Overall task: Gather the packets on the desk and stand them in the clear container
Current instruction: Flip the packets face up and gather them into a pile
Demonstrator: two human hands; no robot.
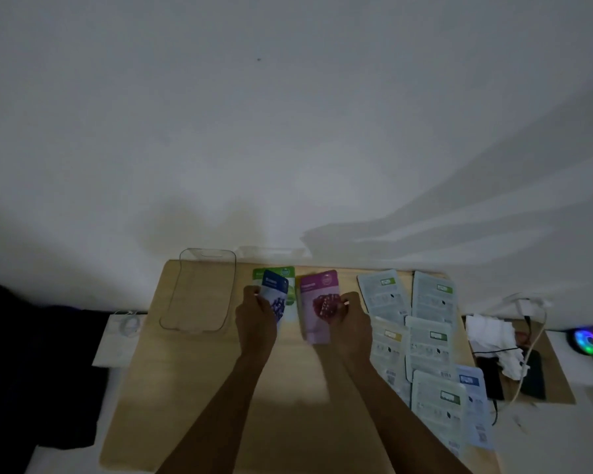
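Left hand (255, 319) pinches the blue berry-print packet (275, 297), right hand (351, 323) the magenta packet (317, 302), mid-surface; best square them together, then stand them in the empty clear plastic container (199, 290) at the far-left corner.

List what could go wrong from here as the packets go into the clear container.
1. The left hand holds a blue packet over a green packet; one could slip from the grip.
2. The clear container is empty, so the first packets may topple.
3. The packets on the right overlap and may slide when pulled.
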